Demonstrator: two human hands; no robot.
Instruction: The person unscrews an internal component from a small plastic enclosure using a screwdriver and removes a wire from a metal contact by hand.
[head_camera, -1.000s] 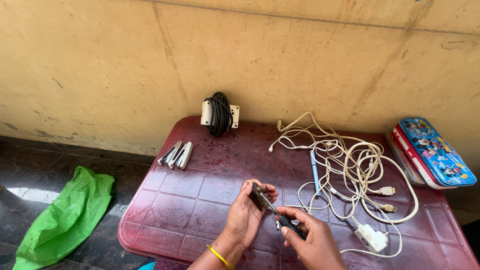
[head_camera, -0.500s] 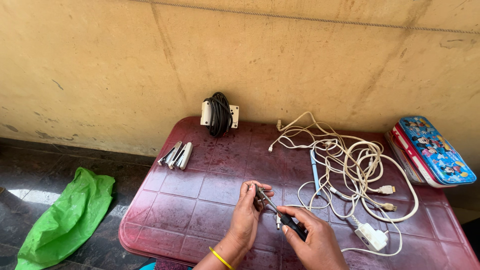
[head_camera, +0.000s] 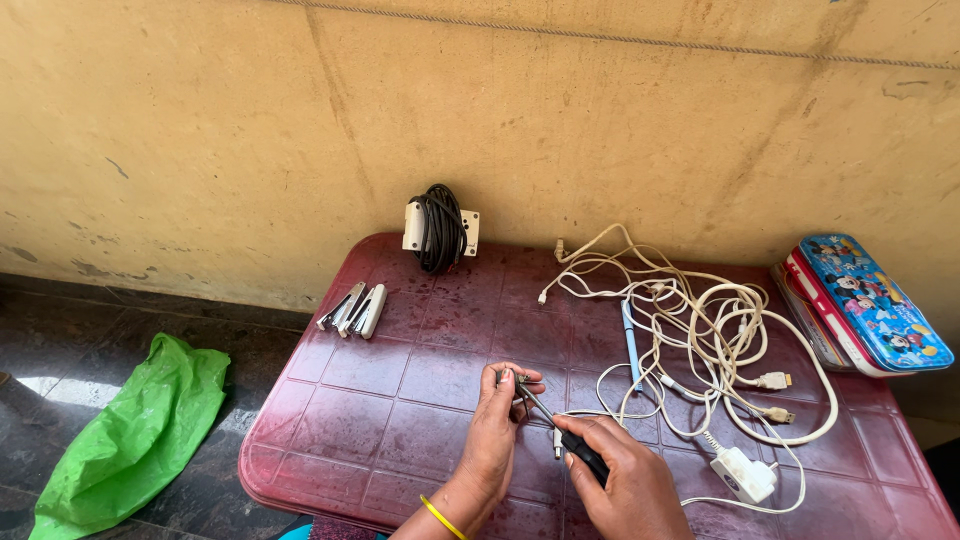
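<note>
My right hand (head_camera: 628, 483) grips the black handle of a small screwdriver (head_camera: 560, 430) at the near edge of the maroon plastic table (head_camera: 400, 400). The metal shaft points up and left to my left hand (head_camera: 497, 428), whose fingertips pinch a small dark part at the tip. What that part is, I cannot make out. A yellow bangle (head_camera: 441, 517) sits on my left wrist. A white cable end lies just under the screwdriver.
A tangle of white cables (head_camera: 700, 330) with a white plug (head_camera: 742, 473) lies to the right, a blue pen (head_camera: 631, 343) among them. Black cord wound on a white adapter (head_camera: 438, 227) leans on the wall. Staplers (head_camera: 355, 309), pencil boxes (head_camera: 865, 303), a green bag (head_camera: 135, 435) on the floor.
My hands have shifted slightly; the left fingers have closed in on the screwdriver tip and the small part. The view has tilted a little. Nothing else on the table has moved.
</note>
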